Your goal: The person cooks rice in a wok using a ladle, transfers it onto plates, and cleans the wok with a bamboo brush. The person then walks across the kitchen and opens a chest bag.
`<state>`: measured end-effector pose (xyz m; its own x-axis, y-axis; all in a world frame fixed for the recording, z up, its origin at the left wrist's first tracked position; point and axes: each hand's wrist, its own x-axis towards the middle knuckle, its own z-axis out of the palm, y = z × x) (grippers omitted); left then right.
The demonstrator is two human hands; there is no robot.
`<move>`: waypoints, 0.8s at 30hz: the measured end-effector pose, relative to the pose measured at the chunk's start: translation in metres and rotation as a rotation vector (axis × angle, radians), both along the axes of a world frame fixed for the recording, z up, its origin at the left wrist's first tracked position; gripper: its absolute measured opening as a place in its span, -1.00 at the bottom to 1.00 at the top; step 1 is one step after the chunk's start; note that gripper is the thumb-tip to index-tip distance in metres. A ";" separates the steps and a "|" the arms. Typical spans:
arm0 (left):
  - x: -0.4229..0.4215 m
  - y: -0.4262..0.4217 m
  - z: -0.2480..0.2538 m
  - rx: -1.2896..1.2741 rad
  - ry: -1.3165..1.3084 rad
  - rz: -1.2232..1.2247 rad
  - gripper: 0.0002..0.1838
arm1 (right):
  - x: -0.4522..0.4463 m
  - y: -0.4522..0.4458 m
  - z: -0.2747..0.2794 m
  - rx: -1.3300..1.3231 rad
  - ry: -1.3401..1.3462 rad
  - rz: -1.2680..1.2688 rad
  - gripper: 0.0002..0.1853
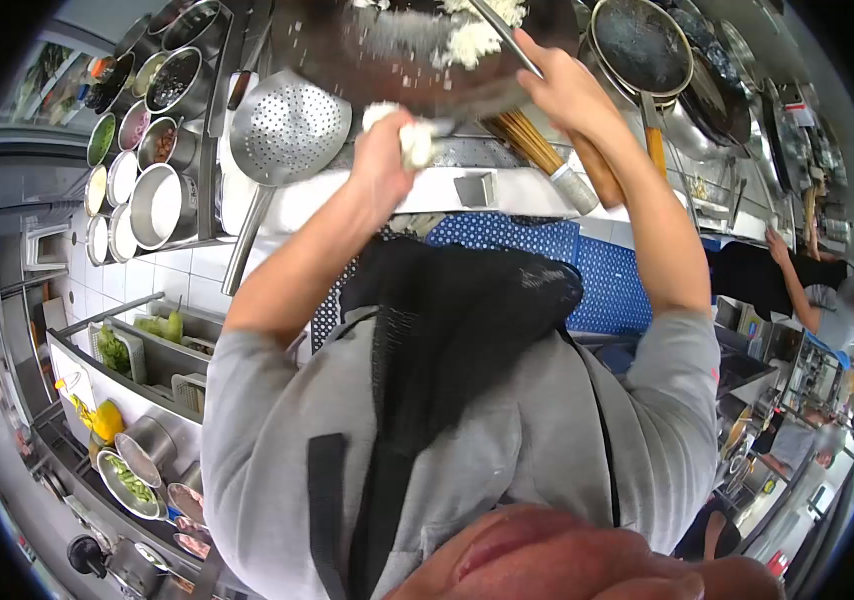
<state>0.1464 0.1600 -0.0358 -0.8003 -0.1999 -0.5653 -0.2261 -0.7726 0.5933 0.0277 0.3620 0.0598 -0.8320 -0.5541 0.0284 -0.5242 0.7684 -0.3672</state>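
A large dark wok (pixel 357 50) fills the top centre, with white rice-like food (pixel 477 40) at its upper right and scattered grains. My right hand (pixel 562 85) is closed round the handle of a metal utensil (pixel 499 28) that reaches into the wok; its far end is out of view. At the wok's near rim, my left hand (pixel 384 155) is wrapped round a bunched white cloth (pixel 415 143). A perforated metal strainer (pixel 290 128) lies left of that hand, its handle pointing down toward my left forearm.
Metal pots and bowls of ingredients (pixel 162 205) stand at the left. Bamboo sticks (pixel 525 138) lie below the wok, near a wooden handle (pixel 599 172). A round pan (pixel 641 45) sits at upper right. Another person (pixel 797 285) stands at the far right. Lower left are vegetable trays (pixel 152 350).
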 end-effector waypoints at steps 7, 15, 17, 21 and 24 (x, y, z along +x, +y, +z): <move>-0.060 -0.017 0.028 -0.107 -0.024 -0.025 -0.86 | 0.055 0.033 0.054 -0.005 -0.397 0.118 -0.37; -0.068 -0.020 -0.030 -0.047 0.160 -0.027 -0.88 | 0.020 0.008 0.010 0.167 -0.029 0.013 -0.37; -0.020 0.000 -0.027 0.005 0.081 0.040 -0.87 | 0.022 0.014 0.006 0.153 -0.023 0.002 -0.37; -0.028 -0.012 0.041 0.030 0.069 0.037 -0.85 | 0.049 0.048 0.018 0.255 -0.060 0.080 -0.35; -0.103 -0.039 0.003 -0.043 0.014 0.021 -0.86 | 0.069 0.021 0.076 0.159 -0.381 -0.165 -0.38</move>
